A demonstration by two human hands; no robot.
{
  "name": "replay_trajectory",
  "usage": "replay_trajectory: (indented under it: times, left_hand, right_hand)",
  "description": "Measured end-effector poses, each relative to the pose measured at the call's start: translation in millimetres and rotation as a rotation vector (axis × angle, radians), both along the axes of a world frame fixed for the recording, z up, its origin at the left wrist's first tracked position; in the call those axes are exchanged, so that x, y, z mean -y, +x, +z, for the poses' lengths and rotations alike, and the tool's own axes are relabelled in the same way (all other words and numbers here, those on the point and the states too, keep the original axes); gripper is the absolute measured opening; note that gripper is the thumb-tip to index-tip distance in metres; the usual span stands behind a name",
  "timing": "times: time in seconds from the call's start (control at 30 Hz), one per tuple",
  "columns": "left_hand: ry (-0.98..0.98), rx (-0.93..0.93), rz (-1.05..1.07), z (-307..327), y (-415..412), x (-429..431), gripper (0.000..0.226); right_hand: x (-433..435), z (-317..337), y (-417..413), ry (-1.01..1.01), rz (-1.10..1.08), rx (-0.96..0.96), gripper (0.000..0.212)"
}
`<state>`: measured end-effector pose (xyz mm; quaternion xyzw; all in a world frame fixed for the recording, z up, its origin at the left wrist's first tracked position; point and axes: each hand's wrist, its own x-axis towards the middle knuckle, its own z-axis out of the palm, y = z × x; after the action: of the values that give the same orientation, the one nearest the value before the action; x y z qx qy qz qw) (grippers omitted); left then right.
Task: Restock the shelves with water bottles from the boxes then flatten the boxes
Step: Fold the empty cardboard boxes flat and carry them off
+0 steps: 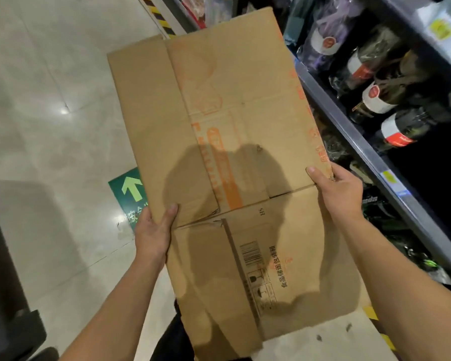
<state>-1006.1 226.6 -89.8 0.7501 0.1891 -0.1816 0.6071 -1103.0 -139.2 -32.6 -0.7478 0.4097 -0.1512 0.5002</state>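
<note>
At the far left stands a dark, blurred object on the pale glossy floor. A green sign with a light arrow lies on the floor, partly hidden under the box's left edge. The left hand grips that edge, its thumb pressed on top and its fingers out of sight beneath the cardboard. The box is flattened, held up in the air between both hands and tilted away from the person, with faded orange print on its far half and a barcode and black characters on its near flap. The right hand pinches the right edge the same way, thumb on top. Just beside it, a dark shelf holds dark bottles with red-and-white labels.
</note>
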Motion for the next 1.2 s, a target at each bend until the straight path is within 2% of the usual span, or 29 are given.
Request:
replay_trajectory:
  times: [0.23,0.37,0.53,0.7,0.93,1.07,1.2]
  left_hand:
    - [-0.063,-0.133,0.05,-69.4,-5.0,37.0,0.029]
    - [-0.091,-0.203,0.093,-122.8,-5.8,63.6,0.038]
    - [-0.055,-0.266,0.095,-193.2,-19.1,92.3,0.032]
    - [0.007,-0.294,0.122,-264.9,-36.2,118.9,0.06]
    - [0.03,-0.276,0.174,-356.3,-66.8,149.2,0.059]
    - [-0.017,-0.29,0.201,-380.6,-80.4,153.2,0.064]
    - [-0.087,-0.315,0.243,-383.3,-48.2,130.5,0.1]
  right_hand:
    - [36.3,-55.1,18.7,-0.024,0.059,-0.107,0.014]
    - [67.0,-105.9,35.0,-0.045,0.094,-0.173,0.013]
    - [102.0,-183.4,33.5,-0.059,0.13,-0.228,0.012]
    - [132.4,-271.2,30.6,-0.05,0.158,-0.242,0.011]
    - [152.7,-388.1,15.9,0.033,0.232,-0.14,0.015]
    - [159.6,-426.9,18.5,0.065,0.274,-0.131,0.028]
    - [162.4,-447.3,26.5,0.071,0.309,-0.111,0.039]
